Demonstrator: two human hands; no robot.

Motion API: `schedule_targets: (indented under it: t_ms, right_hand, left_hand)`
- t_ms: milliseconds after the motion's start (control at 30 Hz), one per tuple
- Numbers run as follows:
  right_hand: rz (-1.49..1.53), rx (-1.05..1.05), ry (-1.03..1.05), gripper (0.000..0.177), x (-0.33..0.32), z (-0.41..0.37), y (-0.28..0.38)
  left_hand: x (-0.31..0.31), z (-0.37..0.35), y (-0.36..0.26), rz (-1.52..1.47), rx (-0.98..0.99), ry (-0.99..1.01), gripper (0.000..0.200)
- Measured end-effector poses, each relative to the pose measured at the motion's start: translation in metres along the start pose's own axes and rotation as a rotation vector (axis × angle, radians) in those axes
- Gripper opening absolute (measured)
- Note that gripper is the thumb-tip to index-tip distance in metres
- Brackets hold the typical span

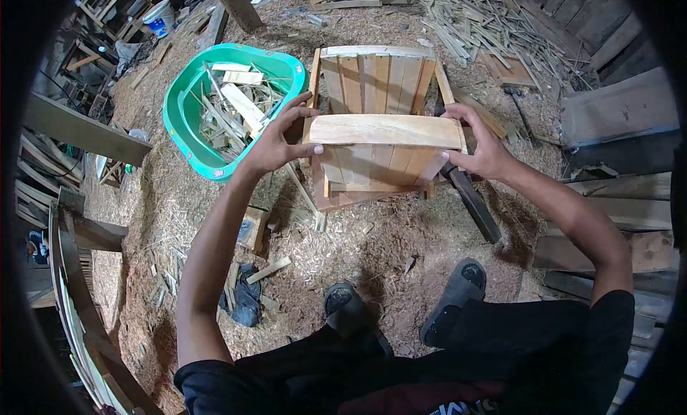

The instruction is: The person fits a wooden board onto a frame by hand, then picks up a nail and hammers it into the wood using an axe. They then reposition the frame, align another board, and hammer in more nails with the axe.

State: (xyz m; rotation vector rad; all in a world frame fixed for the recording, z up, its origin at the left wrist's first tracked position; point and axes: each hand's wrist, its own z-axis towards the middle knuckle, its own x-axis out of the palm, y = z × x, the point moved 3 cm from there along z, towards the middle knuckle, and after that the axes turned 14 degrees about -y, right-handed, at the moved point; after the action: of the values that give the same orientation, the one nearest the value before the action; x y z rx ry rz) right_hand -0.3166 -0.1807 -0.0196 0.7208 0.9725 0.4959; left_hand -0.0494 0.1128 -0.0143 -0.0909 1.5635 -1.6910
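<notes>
A small slatted wooden frame (379, 82) stands in front of me, built of upright strips in light and darker tones. Along its near side runs a pale, slightly curved board (386, 130). My left hand (286, 137) grips the left end of this board, thumb on the near face and fingers over the far side. At the other end, my right hand (481, 146) holds it the same way, thumb pressed near the lower edge. Beneath the frame shows a flat brown board (336, 200). A dark bar-shaped piece (472, 204) leans out beside my right hand.
A green plastic tub (175, 118) of wood offcuts stands at left. A hammer (521, 114) lies to the right. Wood scraps and a dark crumpled bag (247, 304) lie on the shavings-covered floor (300, 247). Planks (615, 121) line the right side; slats (472, 35) are heaped behind.
</notes>
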Motion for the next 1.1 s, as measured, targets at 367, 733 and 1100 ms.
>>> schedule_targets:
  t_ms: [367,733,1100]
  right_hand:
    - [-0.026,0.132,-0.254,0.039,-0.044,0.001,-0.017]
    - [-0.316,0.182,-0.231,0.014,-0.098,-0.121,-0.155]
    - [0.042,0.261,-0.081,0.009,-0.035,-0.129,-0.081]
  left_hand:
    - [0.071,0.009,-0.099,0.151,0.497,-0.295,0.038]
    - [0.349,-0.008,-0.084,-0.369,-0.073,0.162,0.024]
    - [0.287,-0.04,-0.054,-0.196,-0.036,0.025,0.019]
